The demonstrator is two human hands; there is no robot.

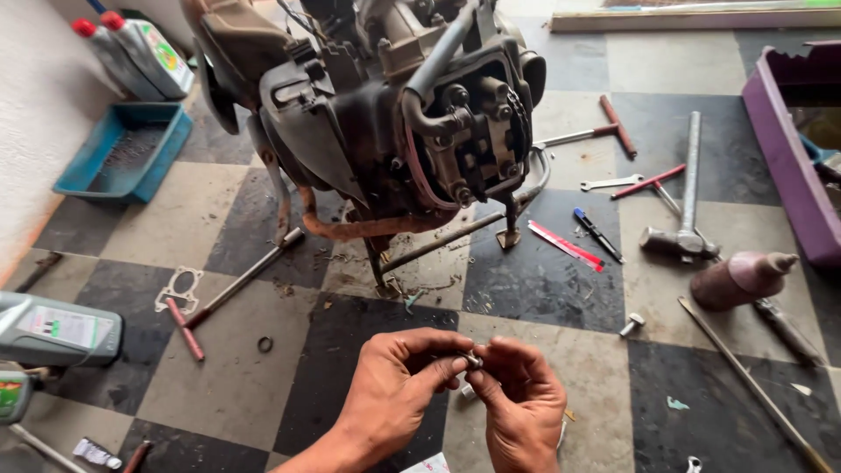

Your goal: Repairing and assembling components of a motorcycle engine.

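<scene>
Both hands, left hand (392, 385) and right hand (521, 405), are pinching one small shiny metal part (473, 359) over bare checkered floor (245, 377), well below the greasy engine (394, 114).

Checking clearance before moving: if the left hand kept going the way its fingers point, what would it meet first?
The left hand points right, at the small metal part and the right hand; it already touches them.

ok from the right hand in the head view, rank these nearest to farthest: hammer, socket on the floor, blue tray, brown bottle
1. Socket: on the floor just up and right of the right hand.
2. Brown bottle: lying farther right.
3. Hammer: beyond the bottle, handle pointing away.
4. Blue tray: far left, by the wall.

Bottle and hammer head lie close together, so their order is the least sure.
</scene>
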